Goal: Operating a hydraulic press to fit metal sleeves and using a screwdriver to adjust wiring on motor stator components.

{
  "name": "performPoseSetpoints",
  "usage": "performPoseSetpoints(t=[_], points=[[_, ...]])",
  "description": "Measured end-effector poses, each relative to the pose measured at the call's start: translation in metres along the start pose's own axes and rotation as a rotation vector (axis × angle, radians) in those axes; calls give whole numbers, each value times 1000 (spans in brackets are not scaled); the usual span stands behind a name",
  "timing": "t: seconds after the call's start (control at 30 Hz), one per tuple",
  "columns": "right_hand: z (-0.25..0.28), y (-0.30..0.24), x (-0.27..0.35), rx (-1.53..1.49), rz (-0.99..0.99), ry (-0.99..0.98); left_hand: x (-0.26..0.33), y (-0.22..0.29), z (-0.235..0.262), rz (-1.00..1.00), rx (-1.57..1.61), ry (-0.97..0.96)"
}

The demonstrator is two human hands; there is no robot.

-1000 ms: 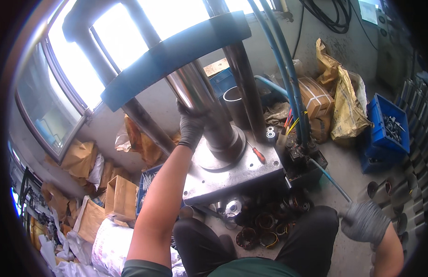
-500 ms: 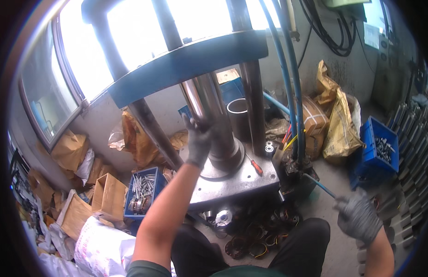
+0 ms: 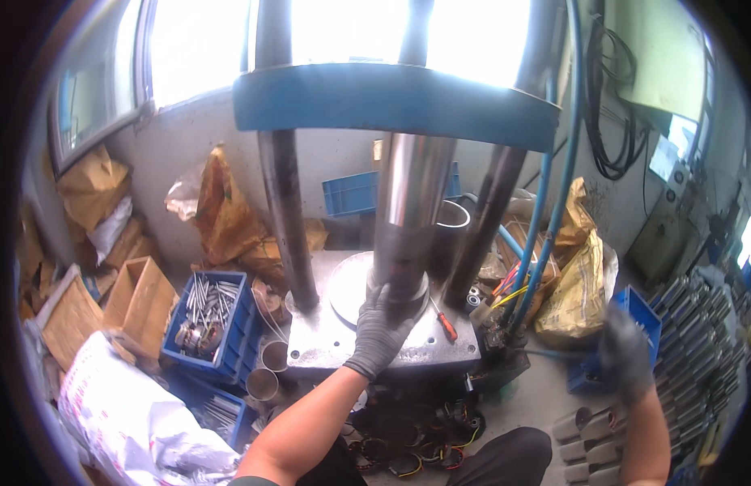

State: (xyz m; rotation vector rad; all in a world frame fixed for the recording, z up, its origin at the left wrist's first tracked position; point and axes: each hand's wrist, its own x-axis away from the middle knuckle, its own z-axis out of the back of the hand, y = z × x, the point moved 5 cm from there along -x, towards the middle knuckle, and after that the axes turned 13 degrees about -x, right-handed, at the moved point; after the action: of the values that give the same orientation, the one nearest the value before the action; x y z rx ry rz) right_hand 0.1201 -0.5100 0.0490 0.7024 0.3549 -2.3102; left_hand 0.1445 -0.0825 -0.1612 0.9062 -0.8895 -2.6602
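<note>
My left hand (image 3: 382,332), in a grey glove, is closed against the lower end of a dark metal cylinder (image 3: 401,255) under the press's shiny ram (image 3: 414,174). Its fingers lie on the near left side; the far side of the grip is hidden. The cylinder stands upright on a round plate (image 3: 348,283) on the steel press table (image 3: 310,347). At the right, my gloved right hand (image 3: 626,352) is smeared by motion beside the outer end of a blue lever (image 3: 553,353). Whether it touches the lever is unclear. A red-handled screwdriver (image 3: 446,326) lies right of the cylinder.
A blue crossbeam (image 3: 391,101) and dark columns (image 3: 285,219) frame the press. Blue bins of metal pins (image 3: 209,312) stand left, near a white sack (image 3: 132,405). Wound motor rings (image 3: 404,462) lie below the table. Metal cylinders (image 3: 687,340) are stacked at right.
The view has swung, so the press stands straighter. My left hand has moved down the cylinder to its lower end. My right hand has lifted and is now blurred; earlier it was around the lever's end.
</note>
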Motion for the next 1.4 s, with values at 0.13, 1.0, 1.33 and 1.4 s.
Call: performPoseSetpoints(t=[0.13, 1.0, 1.33, 1.4], points=[[-9, -36, 100, -210, -72, -600, -3, 17, 6, -13, 135, -14], [-37, -26, 189, -376, -396, -550, 4, 9, 6, -129, -196, -116], [-36, -26, 187, -321, -434, -527, 6, 8, 2, -138, -198, -107], [-36, -26, 190, -331, -444, -513, 7, 10, 4, -145, -206, -62]])
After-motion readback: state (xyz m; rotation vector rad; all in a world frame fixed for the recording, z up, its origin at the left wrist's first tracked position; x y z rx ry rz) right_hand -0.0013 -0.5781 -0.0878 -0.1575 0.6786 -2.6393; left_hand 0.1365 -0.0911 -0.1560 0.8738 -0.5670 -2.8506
